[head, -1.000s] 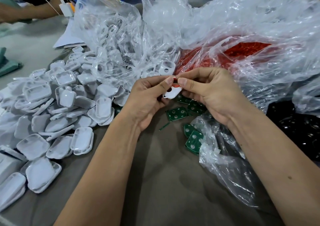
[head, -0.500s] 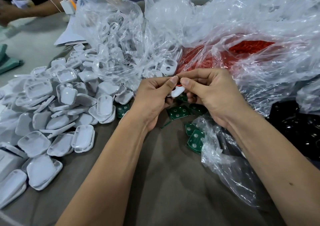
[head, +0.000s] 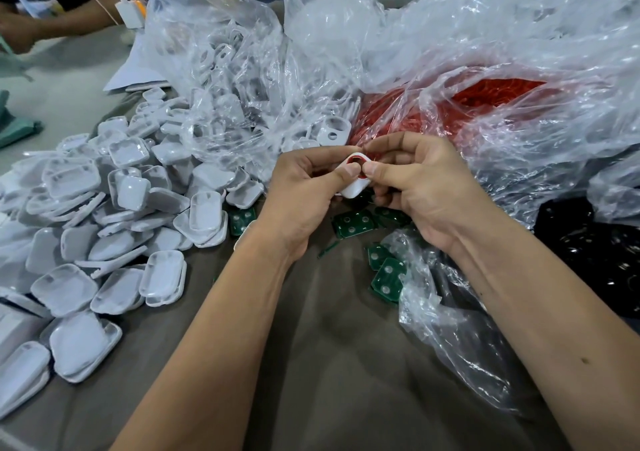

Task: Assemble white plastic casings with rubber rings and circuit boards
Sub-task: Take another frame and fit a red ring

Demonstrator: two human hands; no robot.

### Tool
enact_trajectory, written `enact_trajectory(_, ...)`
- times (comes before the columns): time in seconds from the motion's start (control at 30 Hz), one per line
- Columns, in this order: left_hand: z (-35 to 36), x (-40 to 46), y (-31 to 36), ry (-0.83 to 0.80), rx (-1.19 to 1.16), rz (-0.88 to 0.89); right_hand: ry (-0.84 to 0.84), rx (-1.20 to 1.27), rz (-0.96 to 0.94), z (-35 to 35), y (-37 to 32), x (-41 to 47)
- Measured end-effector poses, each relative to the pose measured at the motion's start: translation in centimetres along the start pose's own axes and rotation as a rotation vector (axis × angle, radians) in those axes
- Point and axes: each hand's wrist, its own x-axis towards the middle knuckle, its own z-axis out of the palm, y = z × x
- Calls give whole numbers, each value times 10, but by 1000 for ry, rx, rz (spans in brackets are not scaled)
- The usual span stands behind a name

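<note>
- My left hand (head: 304,191) and my right hand (head: 426,180) meet above the middle of the table, both gripping one white casing (head: 351,187) between them.
- A red rubber ring (head: 356,164) sits in the casing's round opening, and both my thumbs press at its edge.
- Green circuit boards (head: 353,224) lie scattered on the brown table (head: 346,364) just below and to the near right of my hands.
- A heap of white shells (head: 121,215) fills the left side.
- A clear bag of more white casings (head: 221,70) lies far left of my hands.
- To the far right, a clear bag holds red rings (head: 485,104).
- Another person's forearm (head: 52,25) rests at the far left corner.
</note>
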Motion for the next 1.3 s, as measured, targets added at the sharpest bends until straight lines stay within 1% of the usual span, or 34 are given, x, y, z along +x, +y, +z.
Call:
enact_trajectory(0.17, 1, 1, -2, 35, 97, 40, 44, -151, -106, 3, 3, -2)
enact_trajectory(0.33, 1, 1, -3, 71, 85, 57, 45, -230, -211, 2, 3, -3)
enact_trajectory(0.43, 6, 1, -3, 82, 64, 74, 71, -333, -353, 1, 1, -5)
enact_trajectory(0.5, 9, 1, -2, 67, 5, 40, 91, -446, -469, 1, -1, -6)
enact_trajectory(0.57, 9, 0, 0, 40, -59, -16, 112, -523, -535, 1, -1, -6)
enact_trajectory(0.67, 9, -2, 5, 28, -239, -114, 163, -619, -590, 1, -5, -4)
enact_trajectory(0.77, 11, -1, 8, 18, -423, -190, 181, -636, -637, 1, -11, -5)
enact_trajectory(0.9, 20, -5, 8, -89, -618, -201, 147, -739, -734, -1, -26, -7)
enact_trajectory(1.1, 23, -7, 7, -191, -806, -225, -7, -890, -747, -11, -47, -14)
enact_trajectory(1.2, 25, -7, 7, -186, -771, -248, -68, -1002, -697, -15, -53, -18)
enact_trajectory(1.3, 28, -9, 7, -171, -732, -260, -84, -1041, -566, -23, -65, -28)
